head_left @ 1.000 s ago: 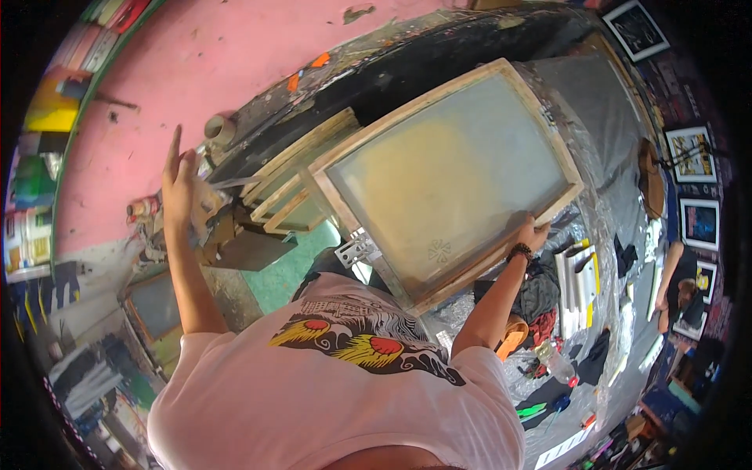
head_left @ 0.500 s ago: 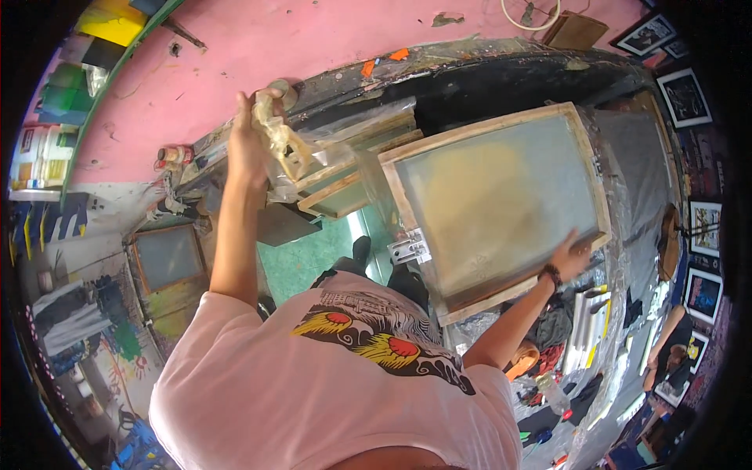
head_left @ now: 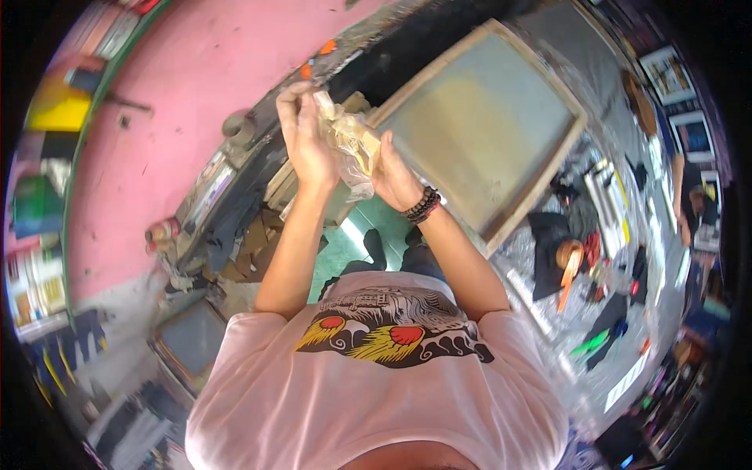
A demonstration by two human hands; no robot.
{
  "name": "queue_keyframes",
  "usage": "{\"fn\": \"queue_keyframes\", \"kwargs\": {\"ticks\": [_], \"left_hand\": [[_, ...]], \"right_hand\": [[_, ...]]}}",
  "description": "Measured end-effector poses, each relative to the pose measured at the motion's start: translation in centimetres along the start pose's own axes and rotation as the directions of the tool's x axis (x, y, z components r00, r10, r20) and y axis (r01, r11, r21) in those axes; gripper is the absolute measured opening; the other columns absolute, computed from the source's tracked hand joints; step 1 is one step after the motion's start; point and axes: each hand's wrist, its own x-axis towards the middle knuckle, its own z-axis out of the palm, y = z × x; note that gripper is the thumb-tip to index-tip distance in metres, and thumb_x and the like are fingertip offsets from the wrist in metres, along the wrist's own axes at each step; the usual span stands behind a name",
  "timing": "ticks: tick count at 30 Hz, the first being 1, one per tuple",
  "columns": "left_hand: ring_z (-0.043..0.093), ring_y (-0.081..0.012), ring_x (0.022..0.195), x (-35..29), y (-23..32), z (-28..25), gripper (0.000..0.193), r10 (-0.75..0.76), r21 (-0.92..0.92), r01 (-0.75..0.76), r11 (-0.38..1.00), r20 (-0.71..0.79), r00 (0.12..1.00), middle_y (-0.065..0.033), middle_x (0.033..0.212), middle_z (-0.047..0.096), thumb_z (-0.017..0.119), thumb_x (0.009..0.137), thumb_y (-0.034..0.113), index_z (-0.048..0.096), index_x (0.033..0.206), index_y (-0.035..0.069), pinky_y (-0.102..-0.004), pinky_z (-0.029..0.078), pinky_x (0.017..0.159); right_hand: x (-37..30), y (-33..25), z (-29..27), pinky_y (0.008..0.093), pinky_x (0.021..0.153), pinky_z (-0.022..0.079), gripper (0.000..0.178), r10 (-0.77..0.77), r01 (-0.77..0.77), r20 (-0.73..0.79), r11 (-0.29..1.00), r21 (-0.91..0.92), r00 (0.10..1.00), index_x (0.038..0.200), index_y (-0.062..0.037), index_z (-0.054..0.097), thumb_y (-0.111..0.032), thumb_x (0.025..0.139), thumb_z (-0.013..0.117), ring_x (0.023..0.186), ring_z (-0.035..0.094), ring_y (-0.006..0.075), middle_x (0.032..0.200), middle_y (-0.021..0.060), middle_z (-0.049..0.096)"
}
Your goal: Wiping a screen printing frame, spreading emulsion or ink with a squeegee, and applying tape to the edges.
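A crumpled wad of clear, yellowish tape or plastic film (head_left: 358,146) is held up in front of my chest. My left hand (head_left: 308,141) grips it from the left with the fingers bent over its upper end. My right hand (head_left: 395,178), thumb up, presses against its right side; most of that hand's fingers are hidden behind it. Just beyond and to the right lies a large wood-framed mesh screen (head_left: 501,117) with a yellow-brown stain across its mesh, apart from both hands.
A roll of tape (head_left: 238,128) rests on the ledge by the pink wall (head_left: 172,125). Dark cloth, an orange-handled tool (head_left: 570,278) and other clutter cover the plastic-sheeted table at right. Another framed screen (head_left: 188,341) leans at lower left, beside the green floor (head_left: 345,247).
My right hand has left the screen frame's near right corner and come to the wad. My left hand has brought the wad nearer the middle. The whole view has turned.
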Motion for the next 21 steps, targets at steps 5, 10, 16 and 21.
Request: {"fn": "queue_keyframes", "kwargs": {"ticks": [5, 10, 16, 21], "left_hand": [[0.061, -0.0235, 0.098, -5.0, -1.8, 0.4, 0.02, 0.261, 0.513, -0.549, 0.66, 0.529, 0.807, -0.0058, 0.095, 0.064, 0.072, 0.089, 0.009, 0.061, 0.105, 0.005, -0.0371, 0.046, 0.095], [0.062, -0.0255, 0.105, -10.3, -4.4, 2.1, 0.018, -0.12, 0.608, -0.402, 0.685, 0.638, 0.761, -0.0081, 0.096, 0.069, 0.079, 0.08, 0.002, 0.067, 0.093, 0.004, -0.0384, 0.047, 0.097], [0.064, -0.0196, 0.097, -21.8, -11.1, 6.5, 0.031, -0.573, 0.52, 0.25, 0.817, 0.68, 0.458, -0.0095, 0.101, 0.067, 0.077, 0.086, 0.009, 0.058, 0.11, 0.003, -0.0347, 0.051, 0.088], [0.066, -0.0171, 0.087, -29.6, -17.0, 10.0, 0.032, -0.89, 0.9, -0.048, 0.433, 0.419, -0.18, -0.0107, 0.097, 0.069, 0.066, 0.096, 0.028, 0.061, 0.107, -0.001, -0.0333, 0.053, 0.08]], "right_hand": [[-5.6, -4.3, 1.9, 0.0346, 0.097, 0.052, 0.066, -0.274, 0.284, -0.274, 0.959, -0.003, 0.922, 0.153, -0.0009, 0.024, -0.024, 0.102, 0.059, 0.118, 0.058, 0.019, 0.131, 0.0125, 0.055], [-13.2, -6.2, -0.2, 0.0314, 0.083, 0.056, 0.05, -0.401, 0.3, -0.39, 0.907, -0.296, 0.829, 0.137, 0.0023, 0.043, -0.013, 0.096, 0.068, 0.096, 0.065, 0.0147, 0.111, 0.0064, 0.064], [-27.4, -7.6, -3.4, 0.0252, 0.07, 0.05, 0.023, -0.611, 0.101, -0.547, 0.715, -0.692, 0.572, 0.097, -0.0056, 0.061, -0.023, 0.091, 0.076, 0.08, 0.06, 0.0069, 0.086, -0.0019, 0.064], [-46.6, -8.7, -7.2, 0.0271, 0.065, 0.051, 0.042, -0.704, 0.342, -0.61, 0.71, -0.615, 0.363, 0.113, -0.0049, 0.056, -0.044, 0.106, 0.043, 0.077, 0.06, 0.0122, 0.09, 0.0042, 0.059]]}}
